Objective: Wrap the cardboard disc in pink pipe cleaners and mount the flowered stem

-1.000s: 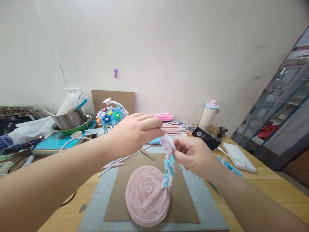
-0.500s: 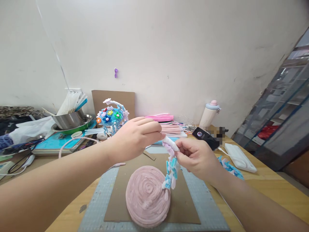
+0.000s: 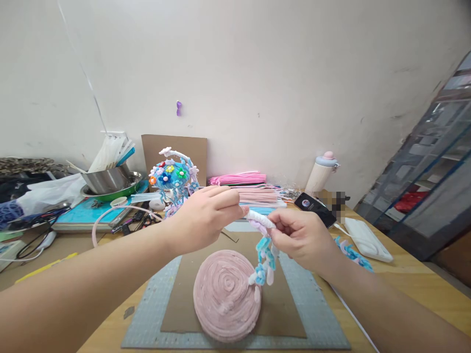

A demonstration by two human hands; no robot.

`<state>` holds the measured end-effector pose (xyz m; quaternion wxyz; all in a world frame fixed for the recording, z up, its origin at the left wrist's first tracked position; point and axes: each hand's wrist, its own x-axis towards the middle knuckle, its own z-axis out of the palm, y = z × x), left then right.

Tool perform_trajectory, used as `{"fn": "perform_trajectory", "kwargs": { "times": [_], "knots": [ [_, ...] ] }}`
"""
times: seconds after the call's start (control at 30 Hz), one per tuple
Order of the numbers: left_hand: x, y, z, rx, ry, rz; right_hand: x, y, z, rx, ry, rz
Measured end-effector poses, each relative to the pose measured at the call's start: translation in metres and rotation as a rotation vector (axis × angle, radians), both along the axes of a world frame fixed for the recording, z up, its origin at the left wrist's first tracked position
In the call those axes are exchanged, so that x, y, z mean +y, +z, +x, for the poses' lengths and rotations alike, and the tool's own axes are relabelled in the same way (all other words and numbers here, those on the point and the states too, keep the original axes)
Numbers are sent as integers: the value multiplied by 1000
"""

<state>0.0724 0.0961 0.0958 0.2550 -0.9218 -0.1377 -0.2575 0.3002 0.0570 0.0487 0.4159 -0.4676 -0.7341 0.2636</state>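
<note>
Between my two hands runs a white fuzzy wrapped stem (image 3: pixel 258 217), slightly curved and tilted down to the right. My left hand (image 3: pixel 208 215) is closed, fingertips pinching the stem's left end, which they partly hide. With thumb and fingers closed, my right hand (image 3: pixel 300 233) grips the other end. A chain of blue, white and lilac pipe-cleaner flowers (image 3: pixel 262 250) hangs below the stem by my right fingers. Under it lies a round pink coiled disc (image 3: pixel 227 294); the chain's lower tip overlaps its right edge, and I cannot tell whether they touch.
Brown cardboard (image 3: pixel 176 304) lies under the disc on a cutting mat (image 3: pixel 142 314). Behind my left hand stands a blue flower-covered ornament (image 3: pixel 171 174). Pink pipe cleaners (image 3: pixel 239 178) are stacked by the wall. To the right are a bottle (image 3: pixel 320 174), phone (image 3: pixel 314 208) and white power bank (image 3: pixel 368 240).
The stem has tilted flatter, and more of its white wrapping shows between my hands. My left hand has shifted slightly left and down. The whole view has moved a little.
</note>
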Motion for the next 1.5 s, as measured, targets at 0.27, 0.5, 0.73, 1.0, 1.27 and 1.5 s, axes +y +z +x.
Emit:
{"fn": "perform_trajectory", "kwargs": {
  "times": [0.27, 0.5, 0.73, 1.0, 1.27, 1.5],
  "knots": [
    [-1, -9, -3, -14, -39, 10, -2, 4, -2, -53, -12, -10],
    [-2, -13, -4, -11, -48, -3, -1, 8, -3, -129, -29, -26],
    [-2, -14, -9, -20, -33, -2, 4, 11, -3, -129, 34, -71],
    [-13, 7, -18, -222, -94, -51, -2, 28, -15, 9, 202, -261],
    [-18, 18, -27, -455, 44, -584, -2, 32, -7, 40, 301, -402],
    [-19, 28, -15, -673, 108, -1449, 1, 50, -15, 74, 166, -213]
  ]
}}
